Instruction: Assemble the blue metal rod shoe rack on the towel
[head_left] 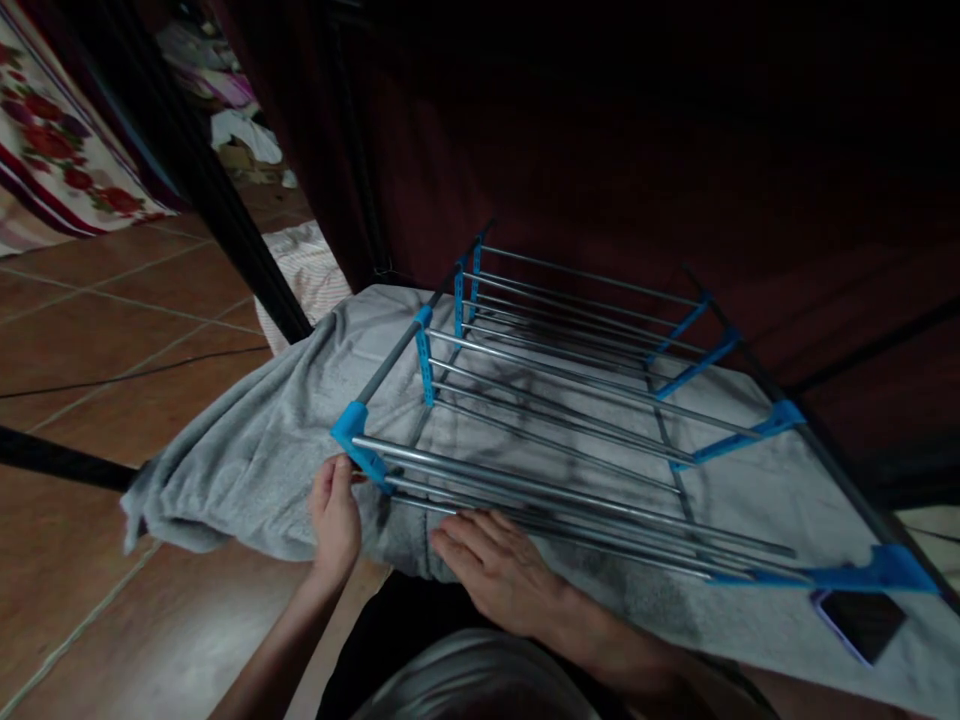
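Observation:
A rack of grey metal rods and blue plastic connectors lies on its side across a grey blanket (285, 430). My left hand (335, 515) is closed at the lower edge of the blue corner connector (360, 445) at the rack's near left. Its fingertips are partly hidden there. My right hand (502, 570) rests palm down against the lowest near metal rod (600, 543), its fingers bent at the rod. The right ends of the near rods lie beside the blue connector (862, 573) at the near right; whether they sit in its sockets I cannot tell.
A phone (859, 625) lies on the blanket at the right. Dark red cloth (600, 170) hangs behind the rack. Black frame poles (217, 210) stand at the left, above brown floor tiles (90, 480) crossed by a thin cable (135, 374). Floral fabric (56, 140) hangs far left.

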